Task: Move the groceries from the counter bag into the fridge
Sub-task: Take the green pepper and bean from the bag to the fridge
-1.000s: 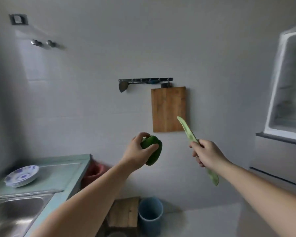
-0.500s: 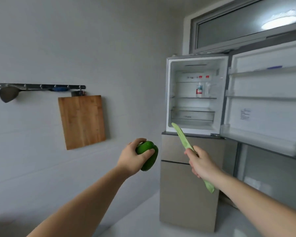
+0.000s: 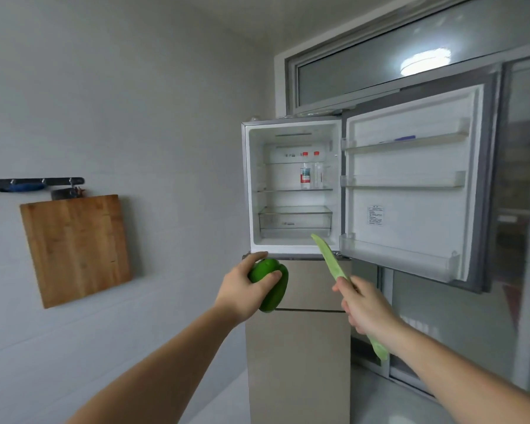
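My left hand (image 3: 242, 289) grips a dark green bell pepper (image 3: 273, 286), held just below the fridge's open upper compartment. My right hand (image 3: 367, 307) is closed around a long pale green flat bean (image 3: 329, 258), whose tip points up toward the compartment's lower right corner. The fridge (image 3: 297, 347) stands ahead with its upper door (image 3: 410, 191) swung open to the right. Inside, two bottles with red caps (image 3: 306, 174) stand on a glass shelf, above a clear drawer (image 3: 294, 220). The counter bag is out of view.
A wooden cutting board (image 3: 74, 249) hangs on the left wall under a hook rail (image 3: 34, 183). The fridge's lower beige drawers are closed. A glass sliding door (image 3: 520, 240) and a high window (image 3: 410, 56) stand to the right behind the open fridge door.
The view has swung right from the sink counter to the open fridge, which now looks larger and closer. Both hands keep their vegetables and have come nearer the open compartment.
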A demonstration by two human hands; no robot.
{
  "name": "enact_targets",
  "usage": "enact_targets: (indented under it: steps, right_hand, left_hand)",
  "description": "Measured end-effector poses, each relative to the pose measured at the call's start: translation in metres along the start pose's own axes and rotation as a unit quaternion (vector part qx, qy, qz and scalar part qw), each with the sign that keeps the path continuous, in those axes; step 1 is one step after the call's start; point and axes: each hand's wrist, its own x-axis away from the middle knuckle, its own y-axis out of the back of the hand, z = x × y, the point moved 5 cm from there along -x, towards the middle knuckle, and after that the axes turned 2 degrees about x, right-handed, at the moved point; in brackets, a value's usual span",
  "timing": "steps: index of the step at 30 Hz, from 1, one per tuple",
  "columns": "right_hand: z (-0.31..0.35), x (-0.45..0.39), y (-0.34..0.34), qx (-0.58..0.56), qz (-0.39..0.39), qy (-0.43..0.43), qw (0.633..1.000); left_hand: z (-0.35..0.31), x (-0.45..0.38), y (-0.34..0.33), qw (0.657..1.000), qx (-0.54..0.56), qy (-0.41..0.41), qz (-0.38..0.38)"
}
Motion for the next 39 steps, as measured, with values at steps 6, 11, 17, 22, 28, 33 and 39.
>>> enact_targets:
  steps: [6,11,17,22,28,33,39]
  right_hand:
    - [-0.014,-0.032,0.001,0.001,0.000,-0.006,1.000]
    - [-0.023,-0.074,-0.021,0.014,0.007,-0.010,1.000]
    - [-0.028,-0.158,-0.055,0.031,0.007,-0.008,0.999]
    - [-0.028,-0.244,-0.083,0.006,-0.012,-0.047,0.999]
    - [-0.025,-0.333,-0.107,-0.016,-0.033,-0.055,0.998]
    - [-0.045,-0.389,-0.111,-0.020,-0.037,-0.066,0.997]
    - [-0.086,-0.470,-0.107,-0.029,-0.025,-0.072,0.997]
  left_hand:
    - [0.011,-0.030,-0.016,1.000,0.016,0.008,0.008]
    - [0.041,-0.067,-0.013,1.000,0.022,0.015,0.007]
    - [0.088,-0.151,0.002,0.999,0.038,0.016,-0.021]
    - [0.123,-0.235,0.009,0.998,0.062,0.017,-0.013]
    - [0.156,-0.321,0.026,0.996,0.082,0.010,-0.027]
    - [0.184,-0.378,0.001,0.996,0.090,0.003,-0.001]
    - [0.215,-0.443,-0.035,0.997,0.075,0.023,0.020]
